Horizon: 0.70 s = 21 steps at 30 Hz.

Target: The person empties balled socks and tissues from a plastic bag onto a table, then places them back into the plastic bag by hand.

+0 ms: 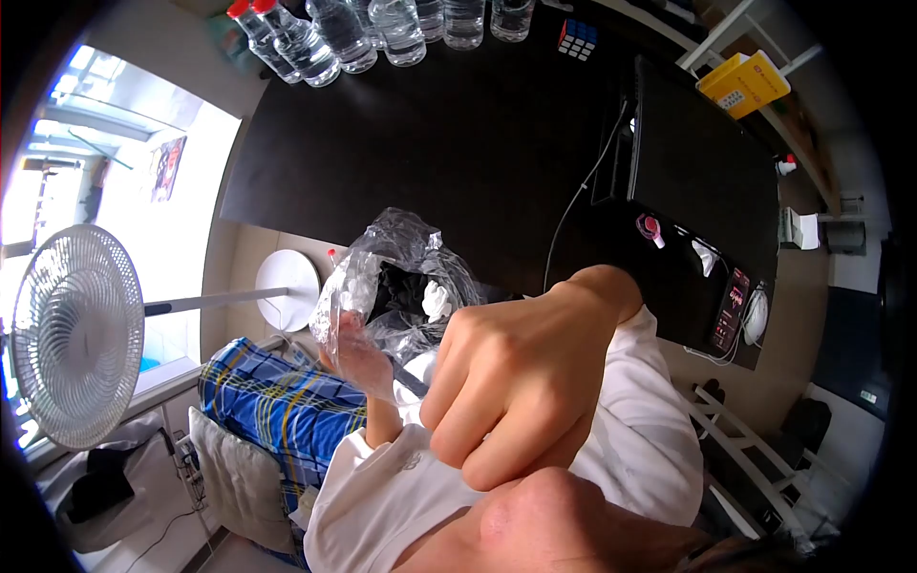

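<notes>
A clear plastic bag [406, 234], crumpled and with its mouth spread, is held up at the near edge of the dark table. My left hand [361, 353] grips the bag's side, and its fingers show through the film. Inside the bag lie black crumpled stuff [401, 289] and a white crumpled piece [437, 301]; I cannot tell what they are. My right hand [521, 377] is curled into a fist close to the camera, just by the chin. Anything within that fist is hidden. The fist covers part of the view right of the bag.
Several water bottles [396, 33] stand at the table's [420, 134] far edge, beside a puzzle cube [577, 40]. A monitor [702, 153] with a cable is on the right, near a phone [733, 310]. A white fan [76, 334] and blue plaid bedding [287, 401] are left.
</notes>
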Available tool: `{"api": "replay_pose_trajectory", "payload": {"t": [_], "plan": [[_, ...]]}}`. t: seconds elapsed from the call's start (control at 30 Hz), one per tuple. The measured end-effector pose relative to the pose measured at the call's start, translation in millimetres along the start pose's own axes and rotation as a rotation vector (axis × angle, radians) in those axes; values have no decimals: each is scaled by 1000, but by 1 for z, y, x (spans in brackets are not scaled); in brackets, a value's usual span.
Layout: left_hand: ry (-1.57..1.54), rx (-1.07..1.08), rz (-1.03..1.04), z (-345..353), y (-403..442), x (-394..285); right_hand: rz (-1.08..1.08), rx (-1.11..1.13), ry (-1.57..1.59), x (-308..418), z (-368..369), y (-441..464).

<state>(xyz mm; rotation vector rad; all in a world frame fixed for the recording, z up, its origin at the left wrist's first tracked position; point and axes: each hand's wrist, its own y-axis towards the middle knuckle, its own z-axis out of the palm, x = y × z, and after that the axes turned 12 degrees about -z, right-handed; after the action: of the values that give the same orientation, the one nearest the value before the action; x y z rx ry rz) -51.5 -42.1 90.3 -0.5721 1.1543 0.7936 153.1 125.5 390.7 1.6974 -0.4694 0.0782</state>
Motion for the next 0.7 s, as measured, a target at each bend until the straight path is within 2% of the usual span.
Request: {"api": "replay_pose_trajectory", "payload": {"t": [0.27,0.57,0.63,0.7], "plan": [[319,-65,173,6,-3,-11,-15,-18,7,0,3,0],[980,-185,528,14,-5,-19,-20,-28,6,1,3,1],[719,-260,370,14,-7,-10,-17,-27,3,2,2,1],[678,-248,347,12,-5,-10,-19,-25,1,2,2,1]]}}
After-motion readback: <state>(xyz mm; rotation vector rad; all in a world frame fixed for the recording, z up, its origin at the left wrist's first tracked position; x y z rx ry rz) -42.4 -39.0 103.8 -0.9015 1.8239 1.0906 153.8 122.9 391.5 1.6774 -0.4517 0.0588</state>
